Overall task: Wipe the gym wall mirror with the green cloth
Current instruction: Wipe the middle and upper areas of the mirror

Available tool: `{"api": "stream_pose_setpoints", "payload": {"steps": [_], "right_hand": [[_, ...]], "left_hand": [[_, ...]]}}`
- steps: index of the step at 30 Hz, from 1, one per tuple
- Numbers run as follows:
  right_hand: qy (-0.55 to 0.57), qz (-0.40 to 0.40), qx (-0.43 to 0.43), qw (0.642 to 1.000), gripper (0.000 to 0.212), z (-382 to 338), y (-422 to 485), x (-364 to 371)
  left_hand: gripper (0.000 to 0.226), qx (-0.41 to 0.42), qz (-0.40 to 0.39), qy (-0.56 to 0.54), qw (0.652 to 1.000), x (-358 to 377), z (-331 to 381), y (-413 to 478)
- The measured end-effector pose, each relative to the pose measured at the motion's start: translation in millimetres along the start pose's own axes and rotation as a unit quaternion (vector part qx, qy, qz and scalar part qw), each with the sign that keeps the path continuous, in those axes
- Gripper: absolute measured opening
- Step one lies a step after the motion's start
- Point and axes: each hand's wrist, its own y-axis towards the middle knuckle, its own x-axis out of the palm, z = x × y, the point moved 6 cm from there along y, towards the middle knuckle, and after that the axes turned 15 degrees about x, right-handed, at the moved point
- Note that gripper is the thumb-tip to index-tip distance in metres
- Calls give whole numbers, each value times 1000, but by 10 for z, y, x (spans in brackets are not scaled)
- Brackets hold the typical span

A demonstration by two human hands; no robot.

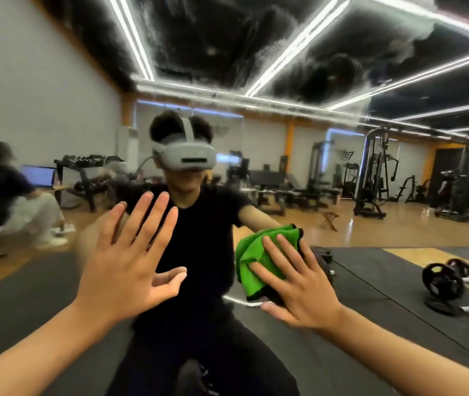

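Hands (pixel 124 270) (pixel 299 284), two; green cloth (pixel 256 248), one

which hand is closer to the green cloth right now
Right. The right hand lies flat on the green cloth, fingers spread, pressing it to the mirror. The left hand is open with spread fingers, off to the cloth's left and not touching it.

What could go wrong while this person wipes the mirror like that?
The green cloth is only pressed flat under the right hand, not gripped, so it may slip down. The bare left hand, fingers spread close to the mirror, could leave smears on contact.
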Motion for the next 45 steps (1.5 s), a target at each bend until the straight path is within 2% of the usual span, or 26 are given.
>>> {"api": "stream_pose_setpoints", "payload": {"steps": [3, 4, 5, 6, 8, 10, 11, 13, 17, 20, 25, 27, 31, 34, 36, 38, 40, 42, 45], "right_hand": [[-35, -33, -210, 977, 64, 309, 188, -51], [-33, -38, -251, 967, 62, 474, 422, -158], [-29, -29, -257, 966, 60, 659, 744, -325], [-25, -5, -223, 974, 59, 855, 1121, -506], [-12, 52, -78, 996, 60, 1186, 1795, -798], [24, 88, 101, 991, 60, 1229, 2139, -927], [48, 106, 164, 980, 62, 1121, 2153, -903], [73, 139, 199, 967, 66, 704, 1869, -745], [38, 41, 4, 998, 66, -417, 415, -70], [-30, -33, -116, 992, 68, -721, -493, 306], [-39, -42, -193, 980, 62, -474, -370, 261], [-15, -22, -160, 987, 61, -229, -24, 75], [10, 22, -26, 999, 60, 65, 595, -261], [60, 62, 97, 992, 62, -131, 448, -183], [78, 53, 128, 987, 62, -461, -16, 47], [69, -10, 45, 997, 62, -938, -699, 398], [23, -84, -94, 992, 65, -1292, -1479, 722], [-29, -130, -229, 964, 72, -1325, -2055, 925], [-26, -141, -318, 937, 75, -1002, -2068, 875]], "left_hand": [[98, 5, -1, 5, 1000, -5, 8, 10], [98, 6, -1, 5, 1000, -5, 7, 7], [98, 6, -1, 5, 1000, -4, 7, 5], [99, 6, 0, 7, 1000, -5, 2, 7], [99, 7, 3, 6, 1000, -2, 1, 12], [99, 8, 8, 1, 1000, -3, -1, 7], [99, 8, 11, 0, 1000, -6, 1, 7], [98, 6, 14, -5, 1000, -6, 8, 21], [96, 4, 11, -11, 1000, 7, -38, 55], [94, -8, 5, -24, 1000, -5, -43, 41], [90, -35, 23, -92, 995, -87, 351, -378], [90, -30, 21, -114, 993, -83, 611, -641], [94, -2, -28, -115, 993, 75, 1037, -1095], [92, -5, -42, -83, 996, 190, 1171, -1285], [90, -5, -41, -55, 998, 240, 1204, -1317], [91, -1, -42, -40, 998, 272, 1212, -1324], [92, 1, -41, -41, 998, 282, 1220, -1345], [92, -2, -42, -38, 998, 274, 1226, -1370], [92, -3, -35, -35, 999, 271, 1223, -1371]]}}
